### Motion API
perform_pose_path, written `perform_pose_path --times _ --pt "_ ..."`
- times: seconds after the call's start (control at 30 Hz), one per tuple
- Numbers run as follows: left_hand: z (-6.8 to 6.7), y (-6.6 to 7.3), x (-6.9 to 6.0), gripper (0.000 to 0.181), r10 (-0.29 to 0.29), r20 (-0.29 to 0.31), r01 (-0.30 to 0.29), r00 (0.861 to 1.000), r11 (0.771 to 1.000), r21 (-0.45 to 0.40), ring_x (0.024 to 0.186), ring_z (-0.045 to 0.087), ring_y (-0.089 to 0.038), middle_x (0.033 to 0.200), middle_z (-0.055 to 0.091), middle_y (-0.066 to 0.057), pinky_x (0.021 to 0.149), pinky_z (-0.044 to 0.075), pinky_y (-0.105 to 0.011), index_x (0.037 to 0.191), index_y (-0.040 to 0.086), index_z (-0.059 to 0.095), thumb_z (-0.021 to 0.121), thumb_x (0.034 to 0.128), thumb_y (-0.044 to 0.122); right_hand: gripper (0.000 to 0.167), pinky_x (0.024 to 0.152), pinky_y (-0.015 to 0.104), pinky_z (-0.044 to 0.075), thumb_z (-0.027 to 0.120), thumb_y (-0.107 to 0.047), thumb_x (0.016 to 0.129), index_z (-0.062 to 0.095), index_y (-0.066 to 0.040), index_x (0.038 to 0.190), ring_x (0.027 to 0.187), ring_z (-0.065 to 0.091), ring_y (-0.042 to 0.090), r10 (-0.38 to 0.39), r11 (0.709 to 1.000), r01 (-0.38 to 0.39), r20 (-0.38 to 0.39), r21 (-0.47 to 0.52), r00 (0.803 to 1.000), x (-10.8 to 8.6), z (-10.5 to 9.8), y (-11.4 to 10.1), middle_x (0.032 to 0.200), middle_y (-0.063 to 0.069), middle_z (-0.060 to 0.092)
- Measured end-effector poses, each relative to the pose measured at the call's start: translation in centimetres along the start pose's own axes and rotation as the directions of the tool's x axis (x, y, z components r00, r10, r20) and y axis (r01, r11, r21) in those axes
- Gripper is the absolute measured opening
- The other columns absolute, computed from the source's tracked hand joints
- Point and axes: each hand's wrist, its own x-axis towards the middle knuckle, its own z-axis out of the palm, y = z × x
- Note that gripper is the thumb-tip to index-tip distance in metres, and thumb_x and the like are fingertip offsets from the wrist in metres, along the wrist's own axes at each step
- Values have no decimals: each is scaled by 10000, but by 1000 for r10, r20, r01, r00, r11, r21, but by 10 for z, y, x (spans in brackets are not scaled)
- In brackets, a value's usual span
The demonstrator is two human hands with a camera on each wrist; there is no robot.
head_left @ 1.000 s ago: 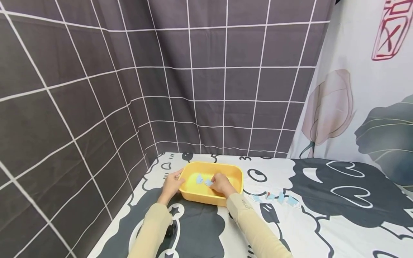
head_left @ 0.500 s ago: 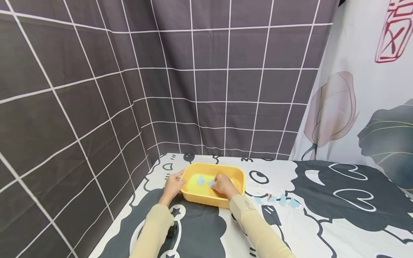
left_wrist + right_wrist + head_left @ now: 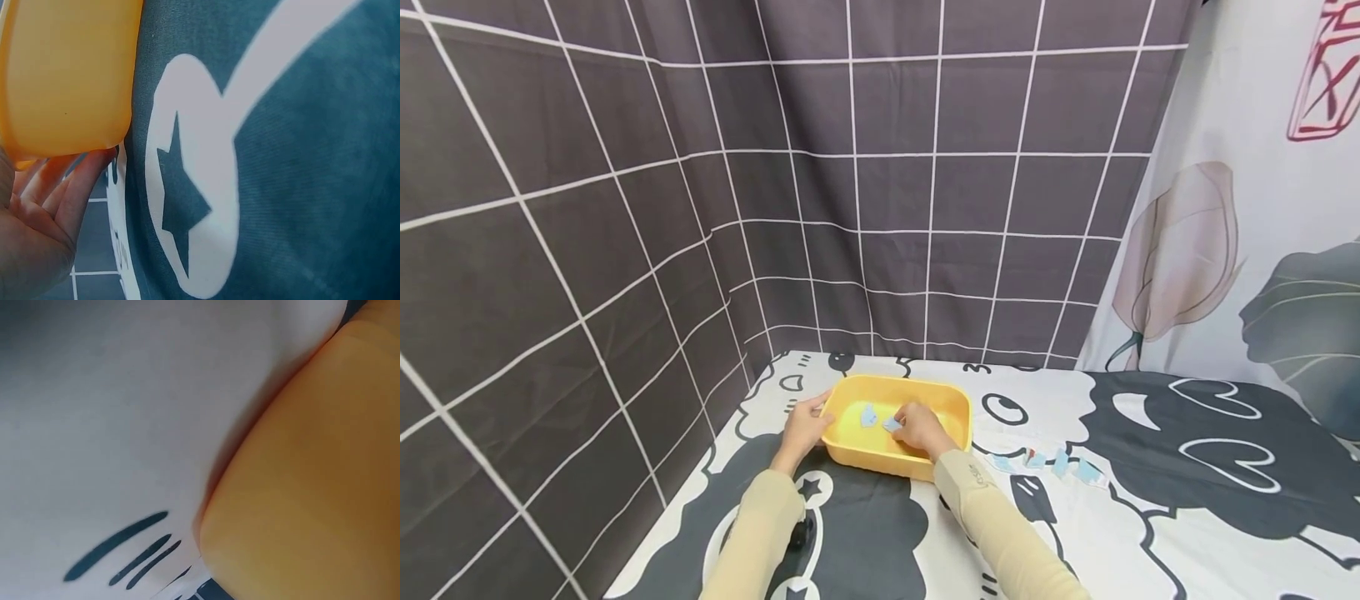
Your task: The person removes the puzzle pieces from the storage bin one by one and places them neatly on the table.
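Barely anything has moved over the last half second: the head view shifts slightly, while both hands keep their places. A dark grid-lined curtain (image 3: 895,192) bounds the left and back, meeting the patterned cloth (image 3: 865,529) there. The cloth extends in front and well to the right of the yellow tray (image 3: 868,461), which sits near the back edge. Both sleeves (image 3: 752,533) cover strips of cloth, the right one crossing the tray's near rim. At the tray's left end, the left hand (image 3: 803,429) grips the rim, fingers partly hidden behind its wall. Inside, the right hand (image 3: 920,427) has its fingers curled and tips closed on a light-blue piece (image 3: 891,424), mostly covered; the right wrist view misses this hand. Left of it lies a loose, irregular blue piece (image 3: 868,416). Four small blue-and-white scraps (image 3: 1060,462), one red-marked, lie right of the tray; their print is too small to read.
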Motion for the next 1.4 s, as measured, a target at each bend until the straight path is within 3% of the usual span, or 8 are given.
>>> perform_pose_path --times 0.1,0.17,0.33,0.53,0.63,0.67,0.97,1.4 --pt "1 2 1 531 8 4 -8 1000 1000 -4 699 719 -207 1126 683 -293 493 606 -292 1366 52 557 589 837 9 291 829 354 582 747 -42 761 723 62 1033 839 617 206 1 1000 -1 -13 3 1000 0 -3 1 952 132 713" --pt "1 3 2 528 6 6 -6 1000 1000 3 717 721 -210 1139 680 -289 496 606 -292 1368 56 555 590 843 14 263 744 287 551 735 -25 754 723 63 1002 764 563 177 11 1000 -11 -12 17 1000 -1 -4 1 843 101 671" --pt "2 4 -1 527 3 13 -3 1000 1000 9 722 718 -206 1160 671 -291 494 602 -286 1373 62 551 586 849 26 187 585 194 379 720 7 736 715 68 913 588 487 137 46 994 -48 18 99 999 -3 -8 3 665 65 567" --pt "5 0 -6 519 -2 12 2 1000 1000 -6 698 718 -220 1139 681 -287 483 596 -287 1368 57 557 582 852 15 251 652 213 514 753 -65 723 735 49 946 690 569 122 -42 989 49 -51 136 998 2 -1 19 759 50 667" --pt "6 0 -6 519 6 15 -6 1000 1000 -6 697 717 -220 1140 680 -288 482 596 -289 1367 49 556 580 850 14 261 699 250 539 746 -76 715 726 46 945 754 584 151 -44 983 61 -99 175 994 -4 -4 16 810 80 680" --pt "7 0 -6 521 8 18 -8 1000 1000 -7 701 718 -221 1144 678 -289 484 598 -289 1367 46 555 578 848 14 269 733 268 550 745 -55 709 723 50 955 778 598 168 -6 980 26 -100 195 995 -11 -10 8 833 101 689" --pt "6 3 -3 530 6 10 -7 1000 1000 22 665 695 -174 1147 683 -276 490 598 -281 1359 70 570 586 830 30 312 722 219 532 723 -13 727 703 57 1030 802 594 157 10 949 38 -150 312 989 -29 -27 -4 935 140 695" --pt "-1 0 -1 527 -14 0 14 1000 1000 25 733 708 -191 1176 672 -277 514 609 -280 1372 86 562 599 846 59 317 654 123 464 704 -19 749 704 54 1058 773 565 108 7 935 69 -213 348 977 -45 -60 4 911 136 701"
